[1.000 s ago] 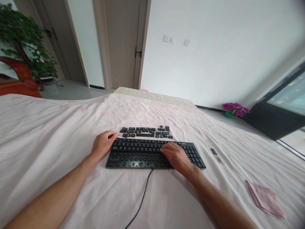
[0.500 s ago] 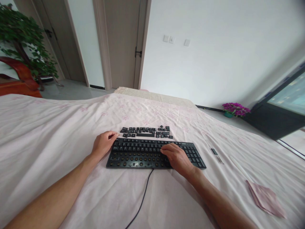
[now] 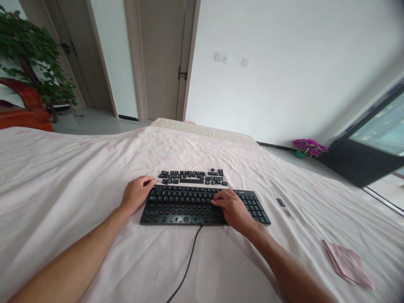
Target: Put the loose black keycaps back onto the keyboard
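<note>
A black keyboard (image 3: 189, 204) lies on the pale pink sheet (image 3: 78, 168), its near rows bare of caps with round sockets showing. Several loose black keycaps (image 3: 192, 176) are laid out in rows just beyond it. My left hand (image 3: 135, 194) holds the keyboard's left end, thumb at the top corner. My right hand (image 3: 233, 208) rests palm down on the keys right of centre, fingertips pressed on the upper rows; whether it pinches a cap is hidden. The keyboard's black cable (image 3: 186, 265) runs toward me.
A small dark tool (image 3: 282, 205) lies right of the keyboard, and a folded pink cloth (image 3: 347, 263) sits near the right edge. Beyond the bed stand doors (image 3: 158, 59), a green plant (image 3: 28, 54), purple flowers (image 3: 307, 147) and a dark window frame (image 3: 360, 160).
My right hand has slid slightly left along the keys. The view has tilted a little; the left hand and keyboard stay put.
</note>
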`<act>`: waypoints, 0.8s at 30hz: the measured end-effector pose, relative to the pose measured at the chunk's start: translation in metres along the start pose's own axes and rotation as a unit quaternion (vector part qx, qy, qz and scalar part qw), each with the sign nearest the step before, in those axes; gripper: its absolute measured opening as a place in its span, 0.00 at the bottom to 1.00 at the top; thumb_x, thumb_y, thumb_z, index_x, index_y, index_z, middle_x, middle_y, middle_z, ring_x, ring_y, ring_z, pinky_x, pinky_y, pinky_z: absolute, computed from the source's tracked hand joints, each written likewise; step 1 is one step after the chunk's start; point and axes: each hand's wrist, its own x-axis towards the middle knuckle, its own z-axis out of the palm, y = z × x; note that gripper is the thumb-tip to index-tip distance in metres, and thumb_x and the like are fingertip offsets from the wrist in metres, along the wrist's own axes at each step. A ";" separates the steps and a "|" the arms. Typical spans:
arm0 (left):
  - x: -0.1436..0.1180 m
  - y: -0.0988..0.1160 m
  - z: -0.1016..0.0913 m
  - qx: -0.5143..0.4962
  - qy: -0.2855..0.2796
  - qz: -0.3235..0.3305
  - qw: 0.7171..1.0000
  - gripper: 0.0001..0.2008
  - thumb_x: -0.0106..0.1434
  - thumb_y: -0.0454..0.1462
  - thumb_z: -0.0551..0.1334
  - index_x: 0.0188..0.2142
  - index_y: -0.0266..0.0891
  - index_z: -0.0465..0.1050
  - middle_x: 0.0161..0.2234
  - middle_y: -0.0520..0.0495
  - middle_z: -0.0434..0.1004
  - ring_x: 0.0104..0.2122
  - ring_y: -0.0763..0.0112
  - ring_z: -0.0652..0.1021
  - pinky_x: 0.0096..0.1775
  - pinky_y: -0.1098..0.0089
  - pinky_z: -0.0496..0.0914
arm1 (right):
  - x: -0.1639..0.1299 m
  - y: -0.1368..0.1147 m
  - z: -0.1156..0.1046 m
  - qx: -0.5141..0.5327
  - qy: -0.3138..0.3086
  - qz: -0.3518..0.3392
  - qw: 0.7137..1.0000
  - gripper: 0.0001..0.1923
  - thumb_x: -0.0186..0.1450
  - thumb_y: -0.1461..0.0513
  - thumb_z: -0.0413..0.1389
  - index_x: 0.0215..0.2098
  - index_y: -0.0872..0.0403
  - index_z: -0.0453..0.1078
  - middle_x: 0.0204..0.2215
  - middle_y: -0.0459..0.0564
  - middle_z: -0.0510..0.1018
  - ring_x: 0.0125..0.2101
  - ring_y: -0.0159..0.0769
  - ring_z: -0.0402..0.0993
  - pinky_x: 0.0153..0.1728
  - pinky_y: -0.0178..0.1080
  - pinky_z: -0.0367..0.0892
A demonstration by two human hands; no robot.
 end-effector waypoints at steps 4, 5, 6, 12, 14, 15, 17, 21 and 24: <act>0.001 0.001 0.000 0.001 -0.001 0.001 1.000 0.17 0.62 0.51 0.57 0.37 0.47 0.80 0.41 0.52 0.84 0.41 0.63 0.80 0.41 0.70 0.67 | 0.019 0.024 -0.016 0.058 0.073 0.072 0.993 0.25 0.59 0.75 0.47 0.40 0.49 0.80 0.40 0.50 0.80 0.41 0.37 0.75 0.45 0.42 0.71; 0.001 0.001 0.000 0.001 0.000 0.002 1.000 0.17 0.62 0.51 0.57 0.37 0.47 0.80 0.41 0.52 0.84 0.41 0.63 0.80 0.41 0.70 0.67 | 0.027 0.034 -0.020 0.047 0.086 0.085 0.992 0.23 0.61 0.73 0.48 0.41 0.49 0.80 0.40 0.50 0.80 0.42 0.38 0.76 0.46 0.42 0.70; 0.001 0.001 0.000 0.001 0.000 0.001 1.000 0.17 0.62 0.51 0.57 0.37 0.47 0.80 0.40 0.52 0.84 0.41 0.63 0.80 0.41 0.70 0.67 | 0.035 0.044 -0.024 0.026 0.090 0.098 0.991 0.20 0.62 0.72 0.50 0.41 0.49 0.80 0.39 0.50 0.81 0.41 0.38 0.76 0.46 0.42 0.70; 0.001 0.000 0.000 -0.008 0.004 -0.005 1.000 0.17 0.62 0.51 0.57 0.36 0.46 0.80 0.39 0.52 0.84 0.40 0.62 0.80 0.40 0.71 0.67 | 0.088 0.101 -0.022 -0.125 -0.009 0.160 0.979 0.12 0.65 0.65 0.56 0.42 0.49 0.81 0.41 0.49 0.82 0.45 0.41 0.74 0.47 0.40 0.68; 0.001 0.000 0.000 -0.010 0.006 -0.004 1.000 0.17 0.62 0.51 0.57 0.36 0.46 0.80 0.40 0.52 0.84 0.40 0.62 0.80 0.41 0.71 0.68 | 0.102 0.112 -0.016 -0.158 -0.044 0.144 0.976 0.12 0.65 0.66 0.56 0.42 0.49 0.80 0.42 0.49 0.82 0.46 0.41 0.73 0.47 0.40 0.67; 0.001 0.000 0.000 -0.012 0.005 -0.002 1.000 0.17 0.62 0.51 0.57 0.36 0.46 0.80 0.40 0.52 0.84 0.40 0.62 0.80 0.41 0.70 0.68 | 0.108 0.116 -0.013 -0.165 -0.058 0.132 0.976 0.13 0.64 0.67 0.57 0.42 0.49 0.81 0.42 0.49 0.82 0.47 0.41 0.73 0.47 0.39 0.67; 0.002 0.000 0.000 -0.014 0.003 0.001 1.000 0.17 0.62 0.51 0.56 0.36 0.46 0.80 0.40 0.52 0.84 0.40 0.62 0.80 0.41 0.70 0.68 | 0.119 0.122 -0.008 -0.166 -0.085 0.110 0.976 0.13 0.63 0.69 0.58 0.42 0.49 0.81 0.43 0.48 0.82 0.48 0.40 0.72 0.48 0.38 0.66; 0.002 0.001 -0.001 -0.015 -0.001 -0.005 1.000 0.17 0.62 0.51 0.57 0.36 0.46 0.80 0.39 0.52 0.84 0.41 0.62 0.80 0.41 0.70 0.68 | 0.132 0.129 -0.004 -0.173 -0.144 0.068 0.972 0.16 0.61 0.70 0.60 0.43 0.46 0.81 0.44 0.47 0.82 0.48 0.39 0.72 0.48 0.37 0.65; 0.002 0.001 -0.001 -0.014 0.001 -0.009 1.000 0.17 0.62 0.51 0.57 0.36 0.47 0.80 0.39 0.52 0.84 0.41 0.62 0.80 0.42 0.70 0.68 | 0.136 0.133 -0.002 -0.183 -0.170 0.050 0.967 0.16 0.61 0.70 0.60 0.42 0.45 0.81 0.43 0.48 0.82 0.48 0.40 0.72 0.46 0.37 0.65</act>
